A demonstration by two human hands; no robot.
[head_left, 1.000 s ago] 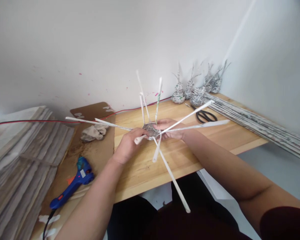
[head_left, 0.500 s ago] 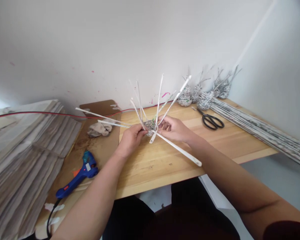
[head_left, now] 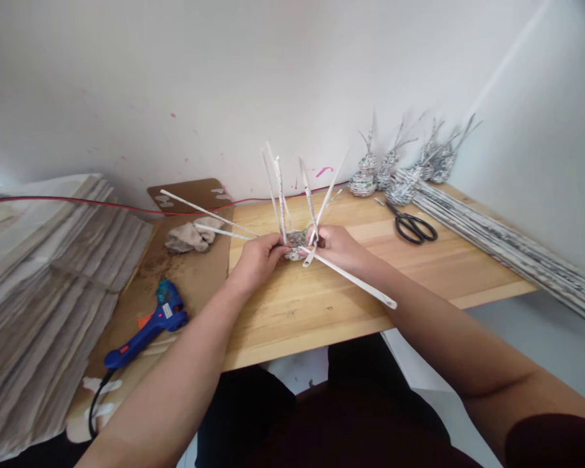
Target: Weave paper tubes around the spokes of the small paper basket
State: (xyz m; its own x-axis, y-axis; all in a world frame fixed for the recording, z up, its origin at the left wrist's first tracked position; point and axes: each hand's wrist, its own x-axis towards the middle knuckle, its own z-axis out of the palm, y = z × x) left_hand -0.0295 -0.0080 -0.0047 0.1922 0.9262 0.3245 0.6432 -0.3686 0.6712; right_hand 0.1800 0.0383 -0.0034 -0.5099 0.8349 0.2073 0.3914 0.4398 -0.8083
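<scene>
A small round base woven from rolled newspaper (head_left: 295,251) sits between my hands just over the wooden table. Several white paper tubes stick out of it, some upright, others slanting left and one long paper tube (head_left: 353,280) pointing toward the front right. My left hand (head_left: 260,257) pinches the left rim of the weave with thumb and fingers. On the right side, my right hand (head_left: 334,246) has its fingers closed around a paper tube at the rim. Its fingertips are partly hidden behind the tubes.
Black-handled scissors (head_left: 414,227) lie at the right, near woven gourd shapes (head_left: 364,175) and a bundle of paper tubes (head_left: 497,244). To the left are a blue glue gun (head_left: 149,328), a crumpled cloth (head_left: 192,235), a stack of newspaper (head_left: 73,286) and a red cord (head_left: 102,203).
The tubes on the weave's right side have shifted, one now standing more upright by my right hand. My right hand has closed in at the rim; my left keeps its pinch.
</scene>
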